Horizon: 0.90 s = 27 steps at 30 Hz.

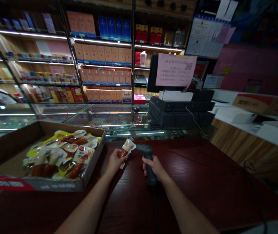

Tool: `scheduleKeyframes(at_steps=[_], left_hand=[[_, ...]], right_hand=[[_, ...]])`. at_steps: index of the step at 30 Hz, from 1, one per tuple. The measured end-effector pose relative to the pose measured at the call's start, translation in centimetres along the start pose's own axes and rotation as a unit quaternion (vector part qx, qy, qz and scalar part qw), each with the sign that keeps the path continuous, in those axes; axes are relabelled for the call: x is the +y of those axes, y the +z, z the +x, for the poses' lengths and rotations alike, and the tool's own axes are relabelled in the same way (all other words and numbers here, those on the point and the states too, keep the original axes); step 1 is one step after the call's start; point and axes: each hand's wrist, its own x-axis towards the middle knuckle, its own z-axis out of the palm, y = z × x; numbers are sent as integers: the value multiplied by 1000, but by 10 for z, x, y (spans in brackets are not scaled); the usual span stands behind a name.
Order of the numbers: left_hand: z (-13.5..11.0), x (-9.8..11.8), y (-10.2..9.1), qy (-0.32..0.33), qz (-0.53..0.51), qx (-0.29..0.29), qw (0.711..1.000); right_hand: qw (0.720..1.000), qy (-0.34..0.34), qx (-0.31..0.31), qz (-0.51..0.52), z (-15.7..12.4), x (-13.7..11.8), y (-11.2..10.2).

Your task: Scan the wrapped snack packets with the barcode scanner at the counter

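Pink sheet (175, 70) on monitor (153, 74): printed Chinese lines, amounts perhaps 200, 300, 500, QR code upper right. Pale lettering on red front of carton (56, 185), blurred. Left hand (116, 161), just right of carton, grips clear snack packet (126, 151) over dark-red desk (190, 188). Right hand (155, 166) wrapped round handle of dark scanner (149, 169), scanner head toward packet. Forearms reach forward, converging.
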Motion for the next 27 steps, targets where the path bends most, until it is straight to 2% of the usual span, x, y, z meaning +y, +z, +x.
scheduleKeyframes(at_steps=[12,15,18,22,24,27], left_hand=[[2,-5,-1,20,18,-2,1000],[-6,6,-3,32,28,-2,999],[-15,29,-9,45,47,12,998],[-19,69,-34,71,83,72,991],[-15,86,-57,81,110,109,985],[-6,102,-102,77,162,166,970]], right_hand=[[1000,1,4,12,0,0,1],[1000,-1,7,30,0,-1,3],[999,-9,9,48,-1,-7,10],[998,-20,-19,54,0,-26,34],[997,-31,-45,53,3,-38,52],[993,-50,-90,55,9,-53,84]])
